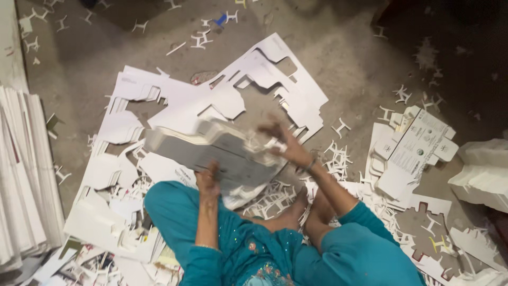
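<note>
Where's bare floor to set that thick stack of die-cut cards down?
Bare grey concrete floor lies beyond the punched-out white card sheets, toward the dark upper right. A smaller patch sits upper left, speckled with scraps. Crowded: around the knees, under the card stack held by left hand and right hand.

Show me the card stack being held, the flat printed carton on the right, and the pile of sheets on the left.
card stack [211, 151], head view, on its grey side face.
printed carton [418, 145], head view, on its middle panel.
sheet pile [26, 175], head view, on the top sheets' edges.
</note>
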